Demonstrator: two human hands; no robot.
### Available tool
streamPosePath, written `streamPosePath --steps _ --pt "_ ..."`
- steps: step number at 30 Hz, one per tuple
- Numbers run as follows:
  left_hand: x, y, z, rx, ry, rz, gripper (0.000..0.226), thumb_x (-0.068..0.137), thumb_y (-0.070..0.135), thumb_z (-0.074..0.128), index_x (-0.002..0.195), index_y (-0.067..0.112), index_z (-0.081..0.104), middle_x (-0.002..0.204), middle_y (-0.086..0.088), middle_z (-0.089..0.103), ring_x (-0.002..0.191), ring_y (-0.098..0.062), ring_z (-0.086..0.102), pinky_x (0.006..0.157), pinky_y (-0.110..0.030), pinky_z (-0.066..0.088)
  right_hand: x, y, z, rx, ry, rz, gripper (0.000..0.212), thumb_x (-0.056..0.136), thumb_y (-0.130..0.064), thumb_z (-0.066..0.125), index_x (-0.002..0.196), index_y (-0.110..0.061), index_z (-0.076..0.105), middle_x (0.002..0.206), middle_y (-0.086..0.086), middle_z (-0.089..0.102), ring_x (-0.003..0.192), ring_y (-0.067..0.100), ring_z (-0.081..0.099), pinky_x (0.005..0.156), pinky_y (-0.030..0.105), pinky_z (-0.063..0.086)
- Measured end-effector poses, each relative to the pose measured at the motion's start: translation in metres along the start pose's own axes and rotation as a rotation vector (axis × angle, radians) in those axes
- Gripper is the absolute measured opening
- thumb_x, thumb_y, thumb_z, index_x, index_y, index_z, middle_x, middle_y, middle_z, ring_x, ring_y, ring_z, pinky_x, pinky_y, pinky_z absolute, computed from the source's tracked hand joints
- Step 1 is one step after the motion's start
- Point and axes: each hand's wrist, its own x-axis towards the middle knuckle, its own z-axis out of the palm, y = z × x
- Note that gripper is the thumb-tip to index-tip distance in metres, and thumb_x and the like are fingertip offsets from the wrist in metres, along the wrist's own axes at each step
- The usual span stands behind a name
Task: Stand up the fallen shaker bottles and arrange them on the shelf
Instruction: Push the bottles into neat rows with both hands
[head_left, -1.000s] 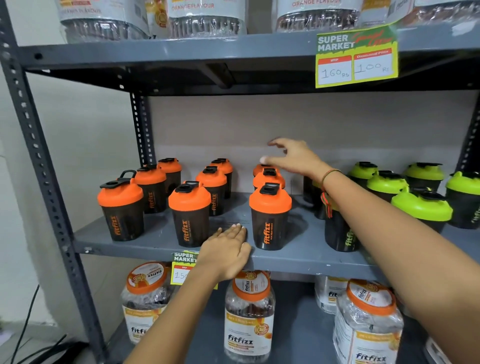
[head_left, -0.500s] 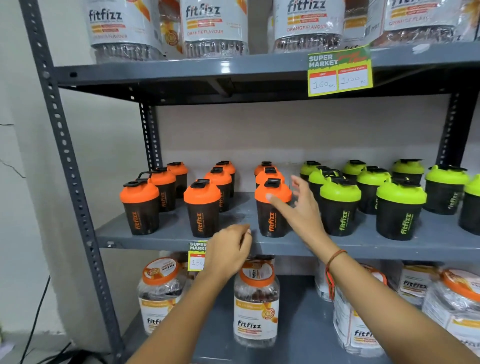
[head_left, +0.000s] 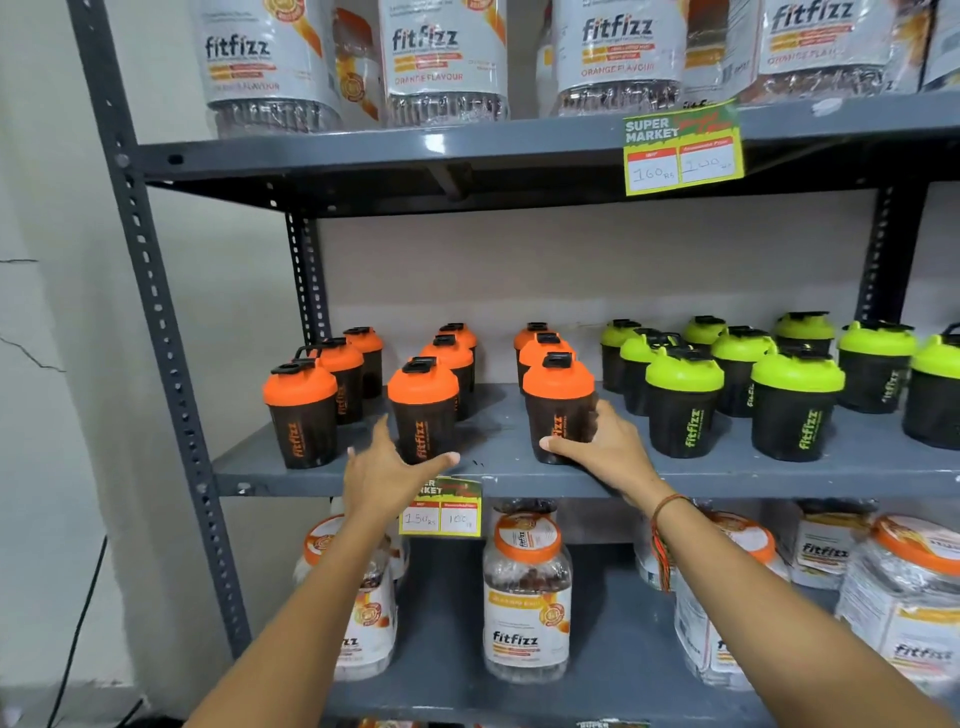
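Both hands cup front-row shakers, squaring the line.
Right hand (head_left: 602, 447) wraps the front orange shaker (head_left: 558, 405) by the price tag (head_left: 441, 512); left hand (head_left: 387, 467), spread open, brackets its neighbour (head_left: 423, 408) without closing. Behind, every bottle stands; likely only small nudges remain.

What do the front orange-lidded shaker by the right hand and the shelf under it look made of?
Orange-lidded shaker: likely plastic, with a dark translucent body and a matte lid with moulded cap. Shelf: probably grey-painted steel, given its thin folded edge, slight sheen and perforated uprights.
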Motion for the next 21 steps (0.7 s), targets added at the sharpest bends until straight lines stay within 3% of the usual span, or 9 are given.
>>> streamPosePath --steps 3,5,7,10,15,21 --pt "0.002 0.005 0.003 -0.062 -0.004 0.01 0.093 0.05 0.081 0.067 0.124 0.028 0.049 0.12 0.001 0.065 0.12 -0.031 0.054 0.101 -0.05 0.044 0.001 0.0 0.0 0.009 0.001 0.009 0.075 0.06 -0.052 0.086 0.118 -0.016 0.055 0.124 0.004 0.068 0.111 0.021 0.065 0.095 0.044 0.053" --pt "0.001 0.007 0.006 -0.075 0.045 0.0 0.078 0.055 0.075 0.069 0.116 0.028 0.055 0.114 0.001 0.068 0.116 -0.031 0.055 0.094 -0.046 0.046 0.001 0.001 0.001 0.018 0.014 0.007 0.073 0.06 -0.051 0.087 0.116 -0.017 0.055 0.122 0.004 0.068 0.109 0.021 0.065 0.095 0.043 0.054" --pt "0.0 0.008 0.008 -0.085 0.088 -0.002 0.071 0.058 0.072 0.069 0.113 0.027 0.058 0.111 -0.001 0.069 0.115 -0.032 0.056 0.096 -0.047 0.046 0.0 0.001 0.001 0.026 0.021 0.008 0.072 0.059 -0.05 0.087 0.115 -0.017 0.055 0.121 0.003 0.069 0.108 0.02 0.066 0.094 0.043 0.054" --pt "0.002 0.008 0.013 -0.066 0.125 0.008 0.07 0.06 0.073 0.067 0.111 0.025 0.059 0.108 -0.002 0.071 0.113 -0.03 0.058 0.109 -0.054 0.034 0.001 0.002 -0.001 0.021 0.012 0.013 0.07 0.059 -0.05 0.087 0.113 -0.018 0.055 0.121 0.002 0.069 0.107 0.019 0.066 0.094 0.042 0.054" --pt "0.005 0.003 0.02 -0.026 0.182 0.026 0.076 0.06 0.078 0.063 0.114 0.024 0.06 0.107 -0.001 0.072 0.117 -0.028 0.057 0.119 -0.05 0.015 0.0 0.002 -0.002 -0.006 0.007 0.003 0.07 0.059 -0.052 0.085 0.112 -0.02 0.054 0.122 0.002 0.067 0.106 0.019 0.063 0.09 0.036 0.052" --pt "0.005 0.007 0.027 0.004 0.186 0.039 0.077 0.059 0.086 0.053 0.109 0.028 0.062 0.102 0.003 0.073 0.113 -0.022 0.061 0.119 -0.046 0.0 0.002 0.004 -0.002 -0.015 -0.009 -0.009 0.071 0.06 -0.054 0.085 0.114 -0.022 0.052 0.125 0.003 0.065 0.108 0.02 0.062 0.092 0.037 0.051"
